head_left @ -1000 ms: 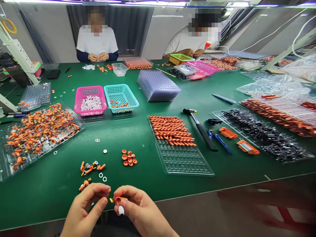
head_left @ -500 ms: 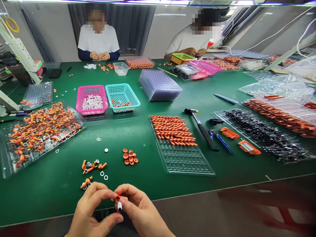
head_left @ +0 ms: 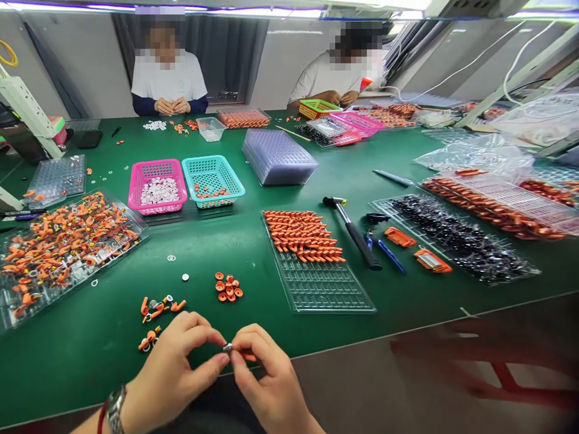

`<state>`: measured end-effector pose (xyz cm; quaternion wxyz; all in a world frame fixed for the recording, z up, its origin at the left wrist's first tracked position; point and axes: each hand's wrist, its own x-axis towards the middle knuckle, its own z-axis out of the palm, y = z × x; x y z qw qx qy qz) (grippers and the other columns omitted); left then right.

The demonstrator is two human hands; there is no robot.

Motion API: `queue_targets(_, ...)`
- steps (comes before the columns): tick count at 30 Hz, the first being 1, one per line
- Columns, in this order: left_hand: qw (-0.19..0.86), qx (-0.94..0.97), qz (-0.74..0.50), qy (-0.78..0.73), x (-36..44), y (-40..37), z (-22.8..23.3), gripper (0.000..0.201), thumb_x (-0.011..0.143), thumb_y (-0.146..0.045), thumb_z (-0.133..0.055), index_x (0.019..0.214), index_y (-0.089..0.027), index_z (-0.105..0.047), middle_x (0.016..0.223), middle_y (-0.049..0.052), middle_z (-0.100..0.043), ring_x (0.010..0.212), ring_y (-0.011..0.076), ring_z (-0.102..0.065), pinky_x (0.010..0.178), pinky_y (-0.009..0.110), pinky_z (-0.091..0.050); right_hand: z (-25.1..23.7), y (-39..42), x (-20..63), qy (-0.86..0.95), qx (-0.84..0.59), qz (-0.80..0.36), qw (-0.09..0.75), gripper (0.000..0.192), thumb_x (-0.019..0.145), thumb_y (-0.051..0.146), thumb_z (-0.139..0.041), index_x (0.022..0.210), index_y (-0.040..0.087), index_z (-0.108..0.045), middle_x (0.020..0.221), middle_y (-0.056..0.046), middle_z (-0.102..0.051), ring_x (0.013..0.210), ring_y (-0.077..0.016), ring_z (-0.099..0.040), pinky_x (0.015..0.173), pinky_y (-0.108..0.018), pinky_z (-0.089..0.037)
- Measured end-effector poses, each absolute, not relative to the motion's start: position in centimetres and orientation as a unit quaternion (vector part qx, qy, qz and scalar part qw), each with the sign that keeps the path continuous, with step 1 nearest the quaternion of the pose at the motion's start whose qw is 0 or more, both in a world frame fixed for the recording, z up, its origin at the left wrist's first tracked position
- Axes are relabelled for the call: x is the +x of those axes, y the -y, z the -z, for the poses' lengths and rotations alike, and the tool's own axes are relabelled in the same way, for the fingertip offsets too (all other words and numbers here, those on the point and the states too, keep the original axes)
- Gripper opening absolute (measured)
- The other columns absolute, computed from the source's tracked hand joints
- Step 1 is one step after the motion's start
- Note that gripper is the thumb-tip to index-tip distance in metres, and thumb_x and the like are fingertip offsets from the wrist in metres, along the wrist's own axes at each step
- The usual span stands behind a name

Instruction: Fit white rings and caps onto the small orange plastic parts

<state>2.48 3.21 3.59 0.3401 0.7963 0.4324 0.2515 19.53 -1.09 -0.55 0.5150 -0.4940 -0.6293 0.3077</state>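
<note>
Above the table's near edge, my right hand (head_left: 266,367) pinches a small orange earbud-like part (head_left: 248,357) between thumb and fingers. A silvery round end (head_left: 227,348) of it points left. The thumb and index fingertip of my left hand (head_left: 190,355) close on that end; the exact contact is too small to make out. Just beyond the left hand lie loose orange stem-shaped pieces (head_left: 157,310) with wires and rings, with another orange piece (head_left: 149,339) beside its knuckles. Small orange cups (head_left: 229,287) sit in a cluster ahead of the hands, near a white disc (head_left: 185,277).
A clear tray (head_left: 330,295) carries rows of orange parts. Right of it are a hammer (head_left: 355,235), a blue pen (head_left: 391,257) and black wired parts (head_left: 456,235). Pink (head_left: 158,208) and turquoise (head_left: 217,202) baskets stand beyond. Two people sit across the table.
My hands have moved right and slightly up with the orange part, which is now turned so its silvery end faces left. The black-tipped white piece no longer shows. The view has shifted slightly.
</note>
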Motion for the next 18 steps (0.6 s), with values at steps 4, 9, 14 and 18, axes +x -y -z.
queue_targets(4, 0.280, 0.829, -0.199, -0.441, 3.8, -8.1, -3.9, 0.014, 0.092, -0.019, -0.058, 0.091, -0.021, -0.072, 0.091, 0.004, -0.071, 0.087, 0.0201, -0.065, 0.080, 0.030, -0.049, 0.4, 0.8, 21.0, 0.624, -0.503, -0.316, 0.508, 0.015, 0.092, 0.012, -0.049, 0.084, 0.021, -0.059, 0.080, -0.002, -0.061, 0.073, -0.0152, -0.061, 0.065, -0.024, -0.050)
queue_targets(9, 0.271, 0.837, -0.159, -0.449, 5.8, -12.2, -2.6, 0.017, 0.084, -0.008, -0.064, 0.086, -0.020, -0.075, 0.085, 0.004, -0.071, 0.080, 0.0207, -0.066, 0.072, 0.028, -0.048, 1.0, 0.8, 21.8, 0.636, -0.494, -0.334, 0.490, 0.015, 0.095, 0.015, -0.047, 0.095, 0.021, -0.061, 0.086, -0.003, -0.067, 0.078, -0.0154, -0.065, 0.070, -0.023, -0.051)
queue_targets(14, 0.275, 0.829, -0.136, -0.468, 5.2, -12.1, -2.0, 0.024, 0.080, -0.002, -0.061, 0.085, -0.019, -0.076, 0.077, 0.003, -0.068, 0.071, 0.0198, -0.063, 0.066, 0.028, -0.045, 1.4, 1.1, 22.3, 0.648, -0.498, -0.334, 0.471, 0.013, 0.095, 0.017, -0.048, 0.093, 0.021, -0.061, 0.079, -0.001, -0.065, 0.072, -0.0147, -0.064, 0.066, -0.022, -0.050)
queue_targets(18, 0.284, 0.811, -0.148, -0.489, 3.6, -11.4, -2.4, 0.029, 0.084, -0.008, -0.056, 0.101, -0.021, -0.076, 0.080, 0.003, -0.062, 0.065, 0.0175, -0.058, 0.064, 0.029, -0.043, 1.4, 0.9, 22.3, 0.654, -0.497, -0.346, 0.453, 0.015, 0.096, 0.019, -0.045, 0.095, 0.020, -0.060, 0.081, -0.003, -0.065, 0.073, -0.0150, -0.064, 0.067, -0.023, -0.050)
